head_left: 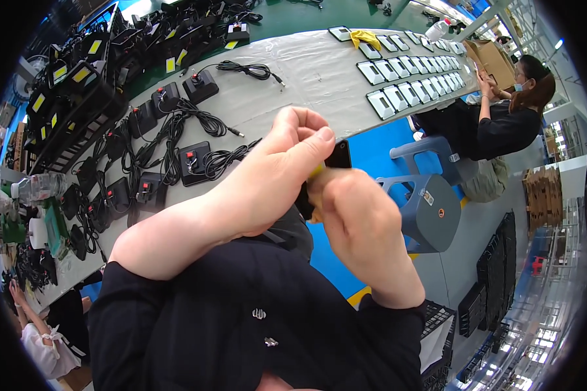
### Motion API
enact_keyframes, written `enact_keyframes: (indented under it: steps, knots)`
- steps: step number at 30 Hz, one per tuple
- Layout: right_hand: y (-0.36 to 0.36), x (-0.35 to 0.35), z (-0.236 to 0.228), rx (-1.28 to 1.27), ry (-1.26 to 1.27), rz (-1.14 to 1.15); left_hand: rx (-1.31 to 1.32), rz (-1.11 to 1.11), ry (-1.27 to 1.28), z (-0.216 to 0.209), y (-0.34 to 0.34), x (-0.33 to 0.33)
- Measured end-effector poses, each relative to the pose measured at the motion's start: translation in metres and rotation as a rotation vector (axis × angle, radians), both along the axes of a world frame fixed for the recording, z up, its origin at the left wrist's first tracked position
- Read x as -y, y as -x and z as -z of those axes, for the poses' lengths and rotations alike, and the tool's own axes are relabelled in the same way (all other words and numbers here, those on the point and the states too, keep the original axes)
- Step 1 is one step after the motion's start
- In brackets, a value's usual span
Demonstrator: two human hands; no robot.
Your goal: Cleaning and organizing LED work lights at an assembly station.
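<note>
My left hand is closed, with thumb and curled fingers on a flat black piece whose end sticks out past the fingertips. A round spot shows on that end. Just below, my right hand is curled closed against the same place, slightly blurred. A bit of yellow shows between the two hands; what the right fingers grip is hidden. Nearest to my left forearm on the table lies a black square unit with a red switch, beside a coiled black cable.
More black units and cables cover the table's left side, near a black rack. Rows of white-and-black panels and a yellow cloth lie at far right. Blue-grey stools stand right; a seated person is beyond.
</note>
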State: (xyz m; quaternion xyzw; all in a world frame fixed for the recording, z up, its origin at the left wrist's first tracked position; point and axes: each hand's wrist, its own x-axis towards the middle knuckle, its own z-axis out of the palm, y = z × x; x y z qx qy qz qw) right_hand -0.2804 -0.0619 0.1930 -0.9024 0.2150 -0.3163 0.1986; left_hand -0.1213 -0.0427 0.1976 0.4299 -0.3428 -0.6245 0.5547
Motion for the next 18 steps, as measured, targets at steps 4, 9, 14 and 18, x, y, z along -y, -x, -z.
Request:
enact_keyframes:
  steps: [4,9,14,18]
  knots:
    - [0.008,0.002,-0.001,0.061,0.008,-0.027,0.106,0.005,0.075,0.0,-0.005,-0.002]
    - [-0.015,0.003,-0.005,0.173,0.081,-0.009,0.016,0.009,-0.014,0.0,-0.003,-0.003]
    - [0.009,0.003,-0.011,0.09,-0.023,-0.124,-0.118,0.056,0.006,-0.001,-0.028,-0.001]
    - [0.044,-0.008,-0.011,0.813,-0.502,0.04,-0.269,0.09,-0.107,-0.023,-0.032,-0.003]
